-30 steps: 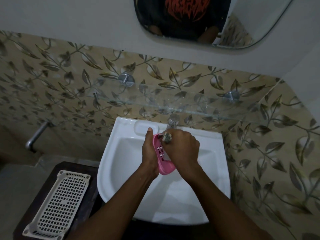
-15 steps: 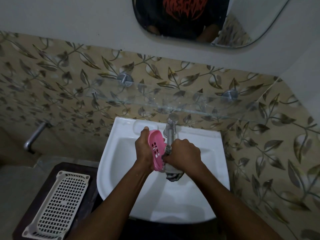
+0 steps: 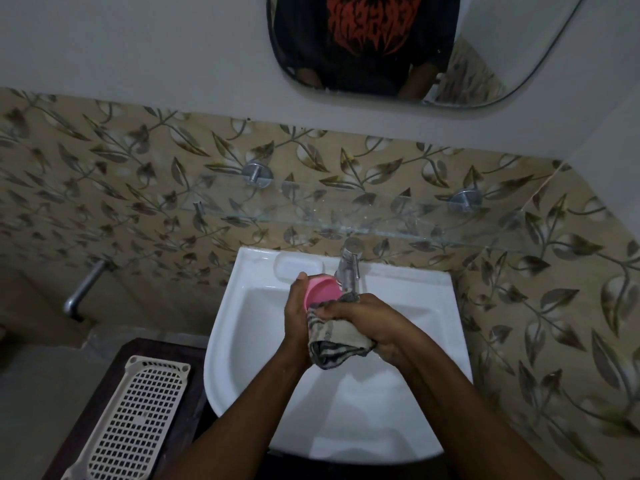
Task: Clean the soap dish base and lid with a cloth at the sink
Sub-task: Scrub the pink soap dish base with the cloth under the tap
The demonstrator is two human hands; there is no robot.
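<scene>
Leaf-patterned tiles back the white sink [image 3: 433, 299], over which a pink soap dish piece [image 3: 320, 289] is gripped in the left hand [image 3: 298, 318], long axis upright. Just to its right, a striped cloth [image 3: 337, 341] is clenched in the right hand [image 3: 375, 325] and pressed against its lower end.

sink [image 3: 242, 327] under tap [image 3: 348, 268], glass shelf [image 3: 346, 223] above tap, mirror [image 3: 502, 46] above shelf, soap dish [image 3: 320, 289] in left hand [image 3: 296, 317], cloth [image 3: 337, 336] in right hand [image 3: 370, 317], both over basin, perforated tray [image 3: 135, 420] on bench [image 3: 138, 348] left of sink
</scene>
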